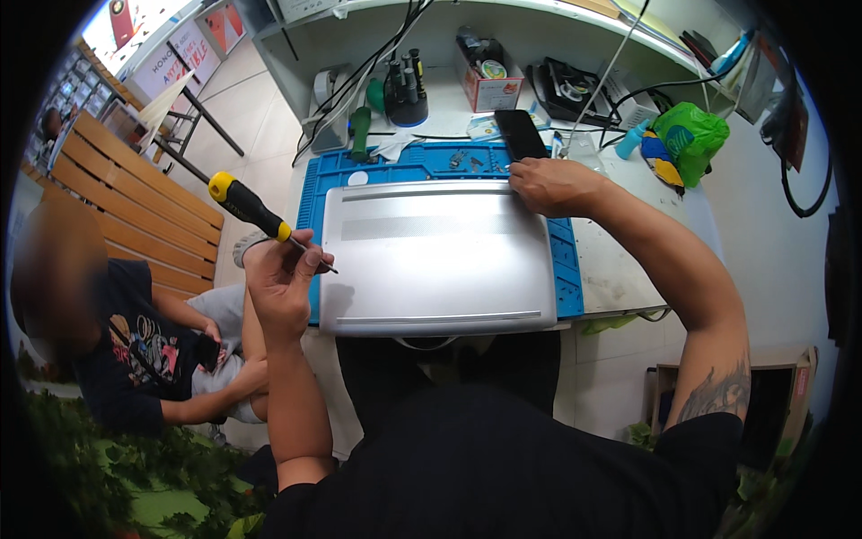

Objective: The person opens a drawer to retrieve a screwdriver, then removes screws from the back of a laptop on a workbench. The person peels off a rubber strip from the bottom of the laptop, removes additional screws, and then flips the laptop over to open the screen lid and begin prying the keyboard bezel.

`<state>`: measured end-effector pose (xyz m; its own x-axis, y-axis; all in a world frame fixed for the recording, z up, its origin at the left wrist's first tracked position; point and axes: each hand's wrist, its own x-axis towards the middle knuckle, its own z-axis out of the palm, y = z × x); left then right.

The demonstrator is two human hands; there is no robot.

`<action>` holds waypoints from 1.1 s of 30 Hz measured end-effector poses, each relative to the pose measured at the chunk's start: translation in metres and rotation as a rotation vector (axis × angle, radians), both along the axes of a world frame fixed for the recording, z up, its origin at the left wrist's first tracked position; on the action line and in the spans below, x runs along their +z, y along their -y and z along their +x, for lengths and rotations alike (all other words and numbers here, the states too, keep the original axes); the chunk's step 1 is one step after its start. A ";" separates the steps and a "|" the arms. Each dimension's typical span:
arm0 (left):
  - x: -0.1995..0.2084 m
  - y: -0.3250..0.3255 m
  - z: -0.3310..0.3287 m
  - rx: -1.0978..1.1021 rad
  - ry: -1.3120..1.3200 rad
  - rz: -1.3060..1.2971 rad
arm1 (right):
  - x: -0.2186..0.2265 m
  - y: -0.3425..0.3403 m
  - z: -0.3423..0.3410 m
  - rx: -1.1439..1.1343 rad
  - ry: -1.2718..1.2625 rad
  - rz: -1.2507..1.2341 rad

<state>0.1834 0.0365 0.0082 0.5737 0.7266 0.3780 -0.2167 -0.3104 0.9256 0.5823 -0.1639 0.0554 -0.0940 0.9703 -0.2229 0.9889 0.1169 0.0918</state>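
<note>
A silver laptop [440, 260] lies closed, with long strips along its far and near edges, on a blue work mat [566, 260]. My left hand [285, 274] grips a yellow-and-black screwdriver [247, 207] by its shaft near the tip. The handle points up and away to the left, and the tip is over the laptop's left edge. At the laptop's far right corner, my right hand [552, 187] has its fingers curled together; what they pinch, if anything, is hidden. Just beyond that hand lies a black phone [519, 135].
Small metal parts [467, 162] lie along the mat's far side. Behind stand a green-handled screwdriver [360, 135], a dark tool holder [405, 99] and a box [489, 81]. A green bag [693, 139] is at right. Another person [135, 332] sits at left.
</note>
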 end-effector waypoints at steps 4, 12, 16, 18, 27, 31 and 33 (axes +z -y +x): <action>0.000 0.006 0.009 -0.041 -0.021 -0.021 | 0.003 0.000 0.000 -0.027 -0.009 -0.052; 0.011 0.015 0.033 -0.135 -0.033 0.001 | 0.001 -0.007 0.010 -0.054 -0.080 0.016; 0.015 0.014 0.037 -0.198 -0.010 -0.022 | 0.006 -0.002 0.014 -0.236 -0.224 0.106; 0.022 0.015 0.047 -0.261 0.000 -0.025 | 0.002 0.006 0.015 -0.336 -0.350 0.206; 0.056 0.033 0.163 -0.569 -0.074 0.151 | -0.049 0.041 -0.008 -0.559 -0.599 0.500; 0.048 0.042 0.174 -0.584 -0.037 0.181 | -0.053 0.036 -0.016 -0.602 -0.571 0.534; 0.041 0.043 0.173 -0.552 -0.030 0.166 | -0.051 0.030 -0.020 -0.623 -0.547 0.512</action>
